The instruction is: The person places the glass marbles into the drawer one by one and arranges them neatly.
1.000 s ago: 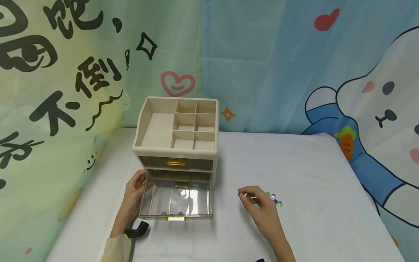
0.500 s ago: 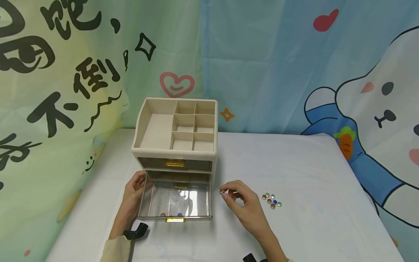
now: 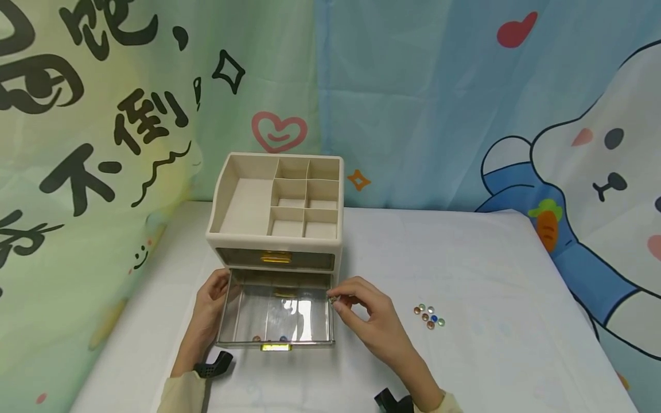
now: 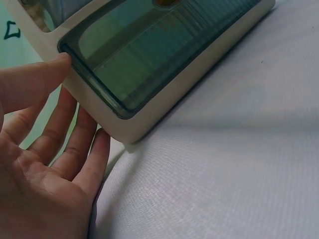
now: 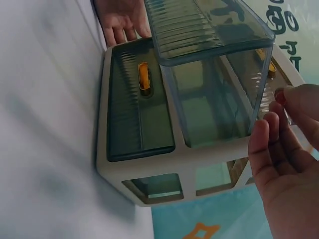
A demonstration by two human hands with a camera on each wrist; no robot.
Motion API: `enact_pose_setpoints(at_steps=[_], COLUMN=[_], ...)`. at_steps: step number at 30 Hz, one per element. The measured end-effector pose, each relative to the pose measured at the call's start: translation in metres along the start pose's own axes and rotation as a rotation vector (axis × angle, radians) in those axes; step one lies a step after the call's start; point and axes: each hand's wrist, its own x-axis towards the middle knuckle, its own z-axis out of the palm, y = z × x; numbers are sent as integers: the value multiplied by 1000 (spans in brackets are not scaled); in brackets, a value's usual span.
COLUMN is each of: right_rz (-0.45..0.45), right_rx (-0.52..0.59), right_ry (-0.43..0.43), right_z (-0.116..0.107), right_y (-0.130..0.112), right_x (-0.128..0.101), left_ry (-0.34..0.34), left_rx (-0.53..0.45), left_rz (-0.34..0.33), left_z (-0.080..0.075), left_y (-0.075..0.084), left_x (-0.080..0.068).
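Bead: a small glass bead [image 3: 332, 299] is being pinched between the thumb and fingertips of the right hand [image 3: 368, 321], right at the upper right edge of the open drawer [image 3: 279, 312].
Right hand: the fingers are being kept curled narrowly round the bead; in the right wrist view the fingertips [image 5: 279, 97] are seen just beside the clear drawer wall [image 5: 214, 94].
Drawer: the clear lower drawer is being held pulled out from the beige organizer box [image 3: 276, 215]; a few small beads [image 3: 269, 338] are lying at its front edge, behind the gold handle [image 3: 275, 346].
Left hand: the left hand [image 3: 209, 310] is being rested against the left side of the drawer and box, fingers relaxed and fairly straight, nothing gripped; in the left wrist view the thumb [image 4: 37, 82] is touching the box corner [image 4: 114, 124].
Upper drawer: it is sitting shut, with its gold handle [image 3: 275, 257] facing forward.
Box top: the open tray is divided into one large compartment and six small ones.
Loose beads: a small cluster of coloured beads [image 3: 428, 316] is lying on the white table [image 3: 465, 258], well apart to the right of the right hand.
Backdrop: cartoon-printed cloth [image 3: 413, 97] is hanging behind the table.
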Motion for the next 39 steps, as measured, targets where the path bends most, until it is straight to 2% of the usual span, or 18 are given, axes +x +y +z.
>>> enact_pose_setpoints(at_steps=[3, 18, 22, 25, 29, 34, 39], right_rz=[-59, -219, -222, -190, -166, -186, -178], right_rx=[-4, -75, -89, -86, -121, -178, -181], right_ry=[-43, -327, -464, -587, -705, -812, -861], right_z=[0, -8, -11, -11, -4, 9, 24], right_y=[0, -8, -12, -18, -24, -29, -31], right_x=[5, 46, 58, 67, 77, 90, 100], left_ry=[8, 4, 2, -1, -1, 8, 7], left_rx=[9, 17, 3, -5, -1, 25, 25], left_rz=[-5, -11, -3, 5, 8, -5, 0], left_z=[0, 0, 0, 0, -1, -1, 0], left_y=[0, -1, -1, -2, -1, 0, 0], left_x=[0, 0, 1, 1, 1, 1, -1])
